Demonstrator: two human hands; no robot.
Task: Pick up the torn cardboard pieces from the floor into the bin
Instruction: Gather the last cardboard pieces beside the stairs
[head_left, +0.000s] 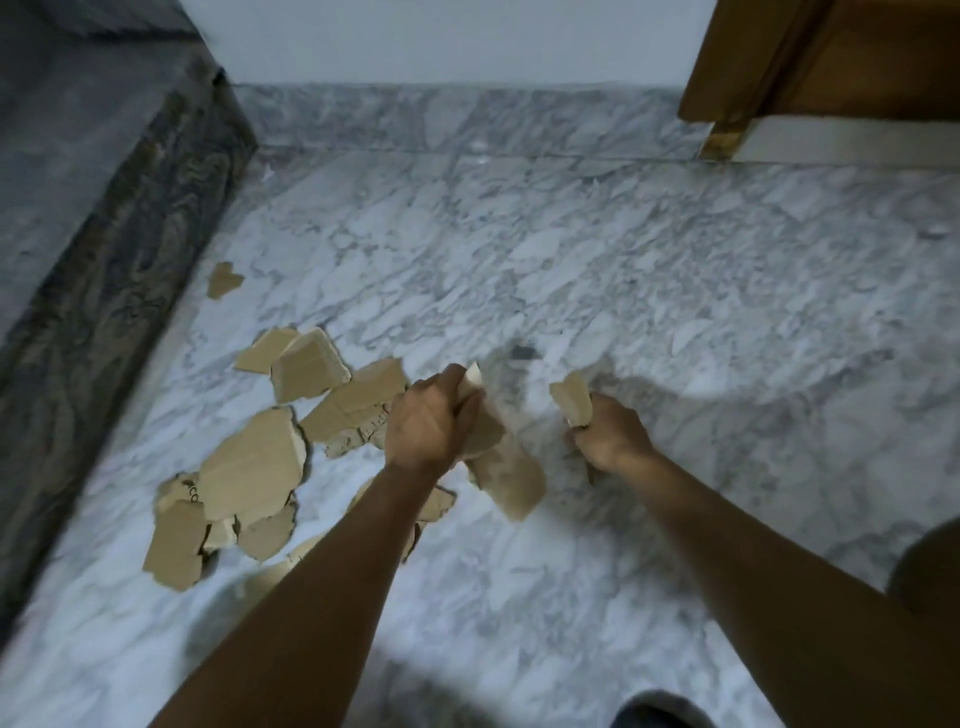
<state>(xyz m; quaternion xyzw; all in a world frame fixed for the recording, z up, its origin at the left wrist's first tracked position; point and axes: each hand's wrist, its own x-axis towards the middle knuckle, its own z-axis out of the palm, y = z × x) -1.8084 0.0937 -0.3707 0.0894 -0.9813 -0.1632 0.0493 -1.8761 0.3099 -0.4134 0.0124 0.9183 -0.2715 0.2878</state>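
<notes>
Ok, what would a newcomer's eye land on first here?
The two hands mid-frame: the left hand grips a long cardboard piece, the right hand a small cardboard piece. Left of them, a heap of torn cardboard scraps lies on the white marble floor, near a dark stone ledge.

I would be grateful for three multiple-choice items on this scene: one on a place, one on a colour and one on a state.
1. Where do most torn tan cardboard pieces lie?
A. In a bin
B. Scattered at left, near the dark marbled block
C. On a chair
2. What colour is the marble floor?
A. White with grey veins
B. Black
C. Red
3. What is the right hand doing?
A. Resting flat on the floor
B. Hanging empty
C. Gripping a small cardboard piece
Answers: 1 B, the pile lies beside the block; 2 A, pale stone with grey veining; 3 C, its fingers curl round the piece.
</notes>
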